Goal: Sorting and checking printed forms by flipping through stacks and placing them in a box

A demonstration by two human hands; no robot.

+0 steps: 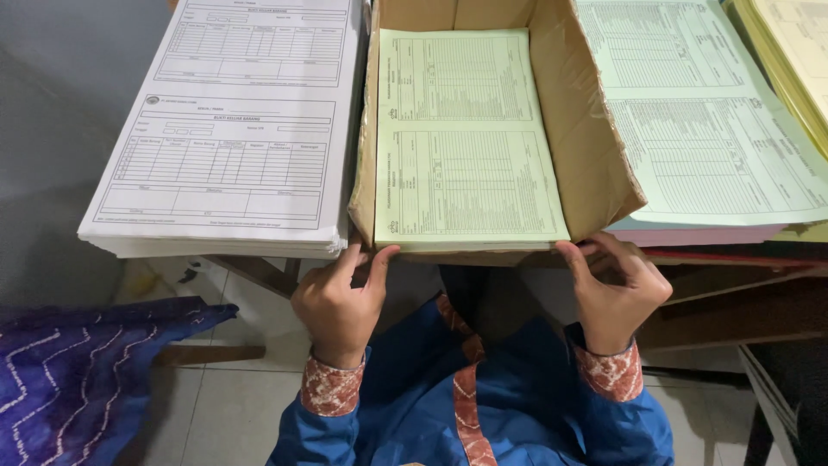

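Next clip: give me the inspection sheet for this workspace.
Surface: wooden table, mostly covered by paper stacks.
Job's things: open cardboard box holding a stack of yellow-green printed forms.
Clutter: white form stack left of box; pale green forms on pink sheets right; yellow sheets far right.
Grips: left hand and right hand both at the box's near edge.
Cables: nothing seen.
Surroundings: tiled floor, blue patterned cloth.

- Cardboard box [569,112]: brown, rectangular, open-topped, centre of the scene; holds a pale yellow-green stack of printed forms [466,138]; its near edge is gripped by the left hand [338,304] and the right hand [614,293].
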